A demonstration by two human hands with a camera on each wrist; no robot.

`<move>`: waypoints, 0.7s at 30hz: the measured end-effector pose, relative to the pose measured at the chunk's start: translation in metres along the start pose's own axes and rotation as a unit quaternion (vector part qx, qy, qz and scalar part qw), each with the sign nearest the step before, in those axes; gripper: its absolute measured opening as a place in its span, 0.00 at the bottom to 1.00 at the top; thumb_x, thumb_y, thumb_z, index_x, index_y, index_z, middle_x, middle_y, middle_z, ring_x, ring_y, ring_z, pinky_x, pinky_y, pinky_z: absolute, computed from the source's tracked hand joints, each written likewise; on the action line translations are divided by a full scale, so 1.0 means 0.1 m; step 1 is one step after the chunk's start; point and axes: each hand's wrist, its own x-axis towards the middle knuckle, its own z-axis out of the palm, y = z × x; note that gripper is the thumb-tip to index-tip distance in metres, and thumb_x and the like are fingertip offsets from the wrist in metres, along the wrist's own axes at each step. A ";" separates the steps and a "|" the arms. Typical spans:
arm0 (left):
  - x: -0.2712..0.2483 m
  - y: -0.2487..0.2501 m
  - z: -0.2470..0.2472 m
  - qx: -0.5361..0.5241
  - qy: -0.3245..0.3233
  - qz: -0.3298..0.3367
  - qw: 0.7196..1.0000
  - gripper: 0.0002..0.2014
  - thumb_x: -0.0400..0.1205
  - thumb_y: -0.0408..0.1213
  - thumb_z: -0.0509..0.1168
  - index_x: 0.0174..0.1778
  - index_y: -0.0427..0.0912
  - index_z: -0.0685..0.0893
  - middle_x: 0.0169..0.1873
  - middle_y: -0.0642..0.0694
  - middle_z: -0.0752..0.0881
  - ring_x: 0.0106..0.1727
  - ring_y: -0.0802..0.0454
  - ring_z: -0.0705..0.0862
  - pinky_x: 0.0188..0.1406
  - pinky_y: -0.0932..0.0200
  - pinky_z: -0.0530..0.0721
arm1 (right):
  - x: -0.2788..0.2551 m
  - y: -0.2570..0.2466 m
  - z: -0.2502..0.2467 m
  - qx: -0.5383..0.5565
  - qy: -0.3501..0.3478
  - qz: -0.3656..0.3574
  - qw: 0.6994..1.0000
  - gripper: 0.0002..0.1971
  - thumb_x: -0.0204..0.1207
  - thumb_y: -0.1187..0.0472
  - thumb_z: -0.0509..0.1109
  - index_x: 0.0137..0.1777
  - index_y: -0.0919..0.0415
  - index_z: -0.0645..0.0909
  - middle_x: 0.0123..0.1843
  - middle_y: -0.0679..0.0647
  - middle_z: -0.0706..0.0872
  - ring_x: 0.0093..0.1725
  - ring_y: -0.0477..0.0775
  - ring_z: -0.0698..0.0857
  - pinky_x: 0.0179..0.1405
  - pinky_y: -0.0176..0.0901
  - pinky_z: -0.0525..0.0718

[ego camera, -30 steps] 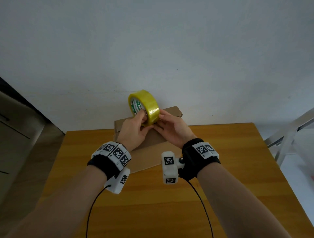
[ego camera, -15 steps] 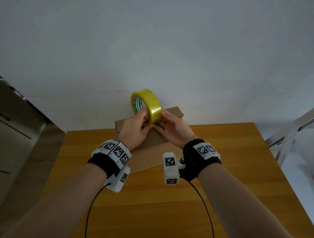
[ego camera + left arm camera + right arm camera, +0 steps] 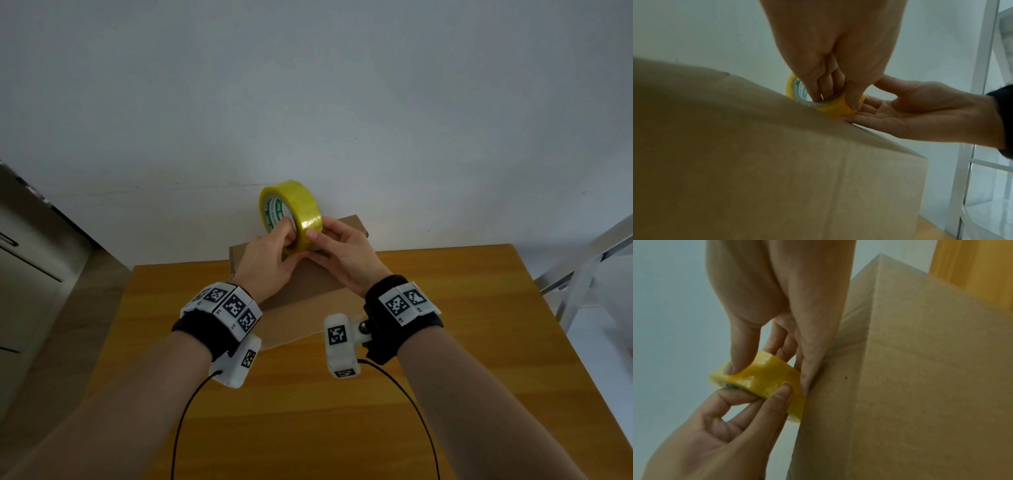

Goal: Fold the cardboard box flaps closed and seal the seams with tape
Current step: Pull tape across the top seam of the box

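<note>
My left hand (image 3: 270,260) grips the tape roll (image 3: 294,212) w/ fingers thru the core, just above the box (image 3: 301,291) top's far edge. Right hand (image 3: 342,253) pinches the roll's outer face, thumb on top. Roll's prob light, rigid, slick film; best held by the core.

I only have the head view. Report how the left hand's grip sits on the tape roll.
Observer: In the left wrist view, the left hand hooks its fingers inside the core of the tape roll, with its thumb on the outer face.
Operator: Now report the right hand.
Observer: In the right wrist view, the right hand presses its thumb on the yellow outer face, and its fingers pass behind the roll.
Operator: Check the roll against the box.
Observer: The roll's edge appears to touch the cardboard box.
</note>
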 end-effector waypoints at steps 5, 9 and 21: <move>0.01 0.03 0.00 0.019 -0.006 0.007 1.000 0.14 0.76 0.37 0.71 0.49 0.36 0.74 0.41 0.42 0.87 0.39 0.42 0.87 0.38 0.48 0.86 | 0.01 0.00 0.02 -0.022 0.024 0.002 0.999 0.09 0.78 0.69 0.68 0.57 0.64 0.82 0.49 0.60 0.88 0.50 0.56 0.86 0.63 0.54 0.82; 0.00 0.05 0.00 0.035 -0.006 0.011 0.999 0.13 0.77 0.36 0.70 0.49 0.36 0.74 0.41 0.40 0.87 0.38 0.39 0.87 0.35 0.52 0.84 | 0.02 -0.04 0.05 -0.039 0.023 0.003 0.999 0.08 0.78 0.72 0.65 0.54 0.65 0.81 0.46 0.61 0.87 0.47 0.57 0.87 0.62 0.57 0.81; 0.00 0.10 -0.04 0.069 -0.029 0.024 0.997 0.10 0.78 0.35 0.68 0.48 0.38 0.73 0.38 0.42 0.86 0.31 0.42 0.83 0.28 0.62 0.69 | -0.02 0.01 0.00 0.020 0.010 0.015 1.000 0.17 0.76 0.81 0.59 0.63 0.71 0.76 0.55 0.66 0.83 0.56 0.62 0.84 0.63 0.53 0.82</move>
